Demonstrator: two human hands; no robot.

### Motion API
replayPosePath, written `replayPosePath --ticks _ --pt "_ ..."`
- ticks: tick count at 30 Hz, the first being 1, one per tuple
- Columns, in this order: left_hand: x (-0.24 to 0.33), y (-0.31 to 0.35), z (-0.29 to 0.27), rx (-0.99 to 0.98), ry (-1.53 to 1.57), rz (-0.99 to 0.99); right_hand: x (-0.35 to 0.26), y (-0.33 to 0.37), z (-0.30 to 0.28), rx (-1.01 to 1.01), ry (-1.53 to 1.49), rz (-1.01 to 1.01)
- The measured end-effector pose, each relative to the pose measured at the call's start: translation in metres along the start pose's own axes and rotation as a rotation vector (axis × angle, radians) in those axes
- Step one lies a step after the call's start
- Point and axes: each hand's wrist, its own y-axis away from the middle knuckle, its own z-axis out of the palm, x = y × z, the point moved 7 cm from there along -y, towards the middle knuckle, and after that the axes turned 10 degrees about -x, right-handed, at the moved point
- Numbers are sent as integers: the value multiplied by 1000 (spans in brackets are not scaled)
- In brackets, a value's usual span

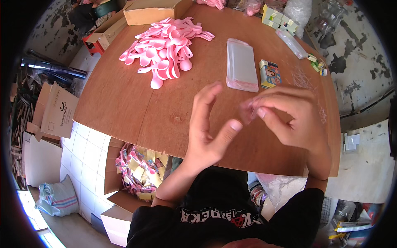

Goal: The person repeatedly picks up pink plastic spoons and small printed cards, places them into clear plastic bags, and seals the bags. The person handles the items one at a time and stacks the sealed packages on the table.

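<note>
Head view: bag stack [241,64] on desk [165,107]

Bag stack clear, flat, pinkish at both ends; lies just beside a small yellow-edged box [269,74]. Left hand [204,140]: thumb and fingers [202,103] spread wide apart. Right hand [295,113]: fingers bent inward, thumb tip close to them; motion blur prevents telling whether anything is pinched there.

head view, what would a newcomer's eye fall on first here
Probably the heap of pink spoons, bright against the brown table, on its far left. Then the left hand, its grip open, and the right hand, fingers bent, both raised over the table's near side. Below the near left edge, an open box holds a jumble of pink and yellow packets.
</note>
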Motion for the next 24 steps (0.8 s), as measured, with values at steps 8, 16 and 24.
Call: replayPosePath --ticks 8,16,24 --pt "9 -3 8 -69 172 -132 3 4 21 -99 -272 245" --pt "8 -5 8 -125 27 -233 -15 -2 9 129 142 -75" --pt "17 -9 22 -309 -307 -222 -14 3 18 9 340 -89"
